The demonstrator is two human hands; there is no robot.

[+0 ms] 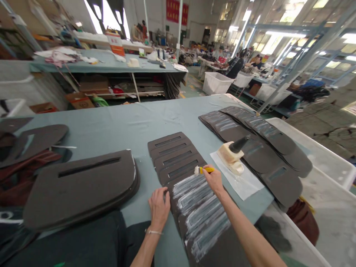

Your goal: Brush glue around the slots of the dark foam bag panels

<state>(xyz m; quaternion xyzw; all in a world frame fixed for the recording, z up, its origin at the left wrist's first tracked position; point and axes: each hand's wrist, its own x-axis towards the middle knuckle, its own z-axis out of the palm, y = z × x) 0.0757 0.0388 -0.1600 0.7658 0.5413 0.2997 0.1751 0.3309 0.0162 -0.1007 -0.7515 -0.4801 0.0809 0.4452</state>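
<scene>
My right hand (213, 180) grips a yellow-handled brush (206, 170), its pale bristles at the upper end of white streaks on overlapping dark panels (207, 211). The panels have slots framed by the streaks. Further up, several slotted panels (178, 157) show no white streaks. My left hand (159, 204) rests at the panels' left edge, fingers bent and a little apart, holding nothing. A cream container with a black nozzle (230, 152) lies on a white sheet (247, 185) right of my right hand.
A thick stack of dark slotted panels (83, 185) lies at left. Streaked panel stacks (250, 137) lie at right, beside white bins (328, 152). Dark cloth (72, 244) covers the near left. Another table (111, 66) stands beyond, with people working in the background.
</scene>
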